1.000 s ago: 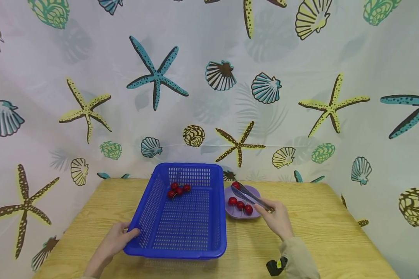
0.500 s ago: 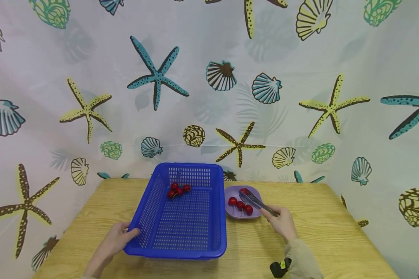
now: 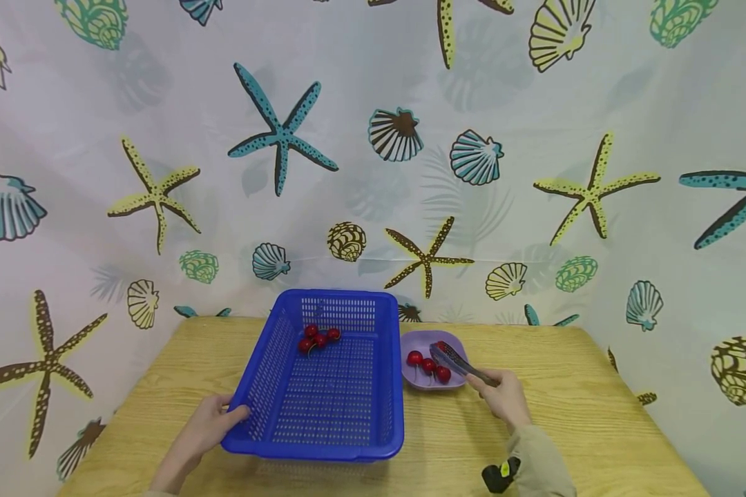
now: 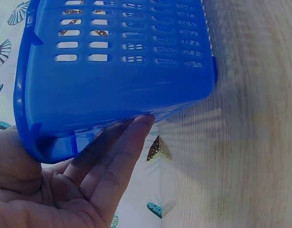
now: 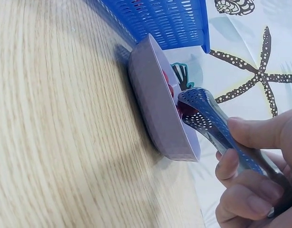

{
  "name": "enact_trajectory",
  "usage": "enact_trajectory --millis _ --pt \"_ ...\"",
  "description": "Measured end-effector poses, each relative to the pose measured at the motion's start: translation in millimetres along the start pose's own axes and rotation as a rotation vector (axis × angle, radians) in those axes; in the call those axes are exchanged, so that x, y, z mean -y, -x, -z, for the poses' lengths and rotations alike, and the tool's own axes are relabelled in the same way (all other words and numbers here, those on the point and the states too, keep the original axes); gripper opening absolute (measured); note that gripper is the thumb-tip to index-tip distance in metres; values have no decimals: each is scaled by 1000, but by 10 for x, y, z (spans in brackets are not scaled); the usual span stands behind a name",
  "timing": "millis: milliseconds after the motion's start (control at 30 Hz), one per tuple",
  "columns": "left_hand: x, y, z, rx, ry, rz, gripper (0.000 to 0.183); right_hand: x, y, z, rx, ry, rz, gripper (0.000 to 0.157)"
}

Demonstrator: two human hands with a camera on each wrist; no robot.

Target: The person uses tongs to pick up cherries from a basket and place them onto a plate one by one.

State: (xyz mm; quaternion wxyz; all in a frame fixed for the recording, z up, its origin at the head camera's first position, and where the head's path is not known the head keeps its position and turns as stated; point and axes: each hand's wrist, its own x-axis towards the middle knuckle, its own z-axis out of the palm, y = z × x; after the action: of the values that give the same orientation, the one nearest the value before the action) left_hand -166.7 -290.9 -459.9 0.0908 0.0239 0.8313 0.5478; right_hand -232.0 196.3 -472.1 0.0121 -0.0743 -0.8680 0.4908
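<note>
With thumb and fingers, my left hand [image 3: 205,428] grips the near left corner of a blue plastic basket [image 3: 323,452]; the left wrist view shows the thumb over the rim and fingers along the outer wall. Several red cherries [image 3: 320,341] lie inside near its far left. My right hand [image 3: 503,397] holds metal tongs [image 3: 463,364] with perforated tips, which reach into a lilac bowl [image 3: 413,379]. Between the tips is a red cherry [image 3: 440,346], partly hidden by them. Three more cherries [image 3: 429,366] with stems sit in the bowl, left of and below the tongs.
The bowl stands close to the right side of the basket on a wooden table [image 3: 572,400]. A white curtain [image 3: 373,193] printed with starfish and shells hangs behind the table and at its sides.
The tongs have shifted right and toward me within the bowl, and the cherry at their tips moved from the bowl's far side along with them. The left hand and basket stay put.
</note>
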Motion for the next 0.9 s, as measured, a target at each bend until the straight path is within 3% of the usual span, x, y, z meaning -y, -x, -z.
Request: enact_trajectory --millis 367,900 --pt "2 4 0 -4 3 -4 49 -21 12 -3 7 -8 -23 45" --pt "-3 2 2 -12 -19 -6 46 -10 15 7 -7 61 14 46"
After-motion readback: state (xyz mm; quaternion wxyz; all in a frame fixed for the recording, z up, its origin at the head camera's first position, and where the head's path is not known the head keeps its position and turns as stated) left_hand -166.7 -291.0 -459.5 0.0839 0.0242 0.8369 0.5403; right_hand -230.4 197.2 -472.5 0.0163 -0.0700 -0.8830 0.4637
